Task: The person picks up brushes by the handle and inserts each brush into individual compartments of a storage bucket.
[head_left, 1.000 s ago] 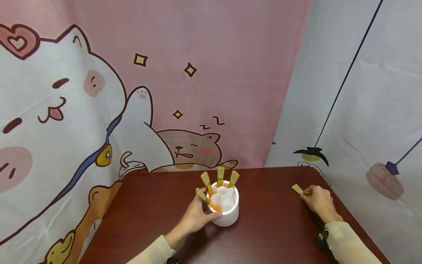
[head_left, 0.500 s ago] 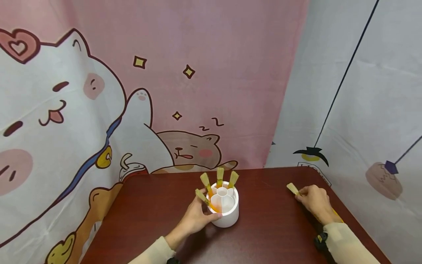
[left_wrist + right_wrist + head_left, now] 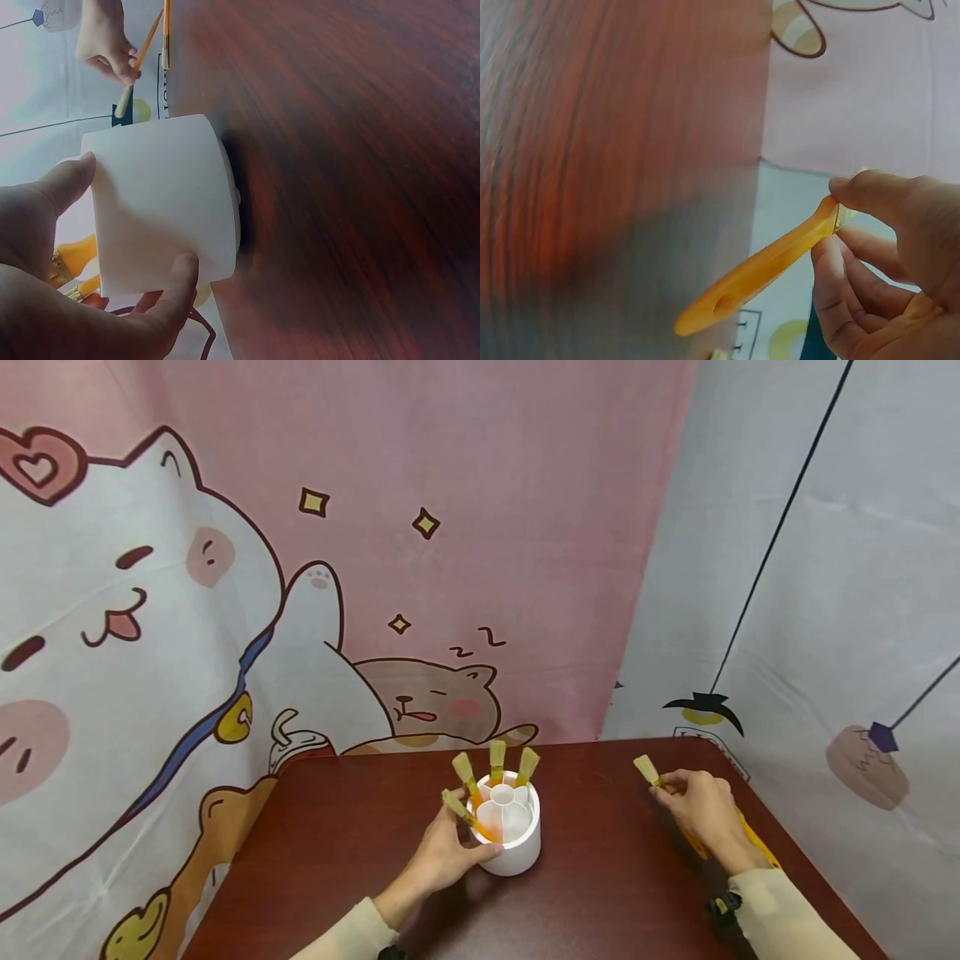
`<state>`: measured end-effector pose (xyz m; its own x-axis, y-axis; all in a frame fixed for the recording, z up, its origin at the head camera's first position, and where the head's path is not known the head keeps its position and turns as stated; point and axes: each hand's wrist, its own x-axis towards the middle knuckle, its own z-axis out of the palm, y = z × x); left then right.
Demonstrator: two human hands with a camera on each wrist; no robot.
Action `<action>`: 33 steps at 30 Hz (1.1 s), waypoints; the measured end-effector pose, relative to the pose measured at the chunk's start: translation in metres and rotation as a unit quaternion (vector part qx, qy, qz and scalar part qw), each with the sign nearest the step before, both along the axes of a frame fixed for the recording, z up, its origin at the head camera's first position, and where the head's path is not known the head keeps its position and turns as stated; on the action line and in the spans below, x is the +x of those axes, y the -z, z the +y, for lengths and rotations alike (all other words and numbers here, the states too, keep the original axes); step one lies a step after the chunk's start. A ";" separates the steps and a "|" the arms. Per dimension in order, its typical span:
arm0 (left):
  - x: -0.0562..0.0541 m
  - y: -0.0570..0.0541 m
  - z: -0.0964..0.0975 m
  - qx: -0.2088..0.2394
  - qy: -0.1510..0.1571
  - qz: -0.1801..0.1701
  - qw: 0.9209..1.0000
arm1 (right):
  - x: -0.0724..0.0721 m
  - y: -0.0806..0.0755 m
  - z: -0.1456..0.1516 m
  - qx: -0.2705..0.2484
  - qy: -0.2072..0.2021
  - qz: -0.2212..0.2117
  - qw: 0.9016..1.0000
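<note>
My left hand [image 3: 442, 856] grips the side of a white round brush holder [image 3: 521, 853], which has petal-shaped compartments. Several paintbrushes with orange handles stand in it, pale bristles up, among them an upright brush [image 3: 497, 760] at the back and a leaning brush [image 3: 468, 817] near my fingers. In the left wrist view, thumb and fingers press on the holder's smooth wall [image 3: 161, 202]. Over the table's right side, my right hand [image 3: 708, 814] pinches another paintbrush [image 3: 757, 266] near its ferrule. Its bristles point away to the left; its orange handle slants back below the hand.
A further brush with a yellow-orange handle [image 3: 759, 842] lies beside my right wrist, partly hidden by it. The dark red wooden table [image 3: 600, 893] ends at the back against a pink and white cartoon-printed cloth [image 3: 540, 568].
My right hand has moved left with the paintbrush, and more of its handle shows. The brush lying behind that hand has come into view. My left hand and the holder have stayed in place.
</note>
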<state>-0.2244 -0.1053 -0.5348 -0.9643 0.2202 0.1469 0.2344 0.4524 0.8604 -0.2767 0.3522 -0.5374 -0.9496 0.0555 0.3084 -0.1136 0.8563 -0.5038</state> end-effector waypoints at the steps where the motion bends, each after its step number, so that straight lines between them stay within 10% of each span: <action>1: 0.000 0.000 0.000 0.000 -0.001 0.000 1.000 | 0.001 -0.002 -0.003 -0.003 -0.003 0.008 1.000; 18: 0.000 0.000 -0.001 0.009 0.000 -0.007 1.000 | 0.023 -0.034 -0.056 -0.032 -0.046 0.132 0.990; 33: 0.000 -0.001 -0.001 0.014 -0.001 -0.010 1.000 | 0.045 -0.059 -0.097 -0.087 -0.064 0.144 0.984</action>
<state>-0.2248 -0.1060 -0.5340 -0.9674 0.2148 0.1342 0.2168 0.4283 0.8772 -0.2315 0.2548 -0.4781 -0.8265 0.0181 0.5627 -0.3741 0.7291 -0.5730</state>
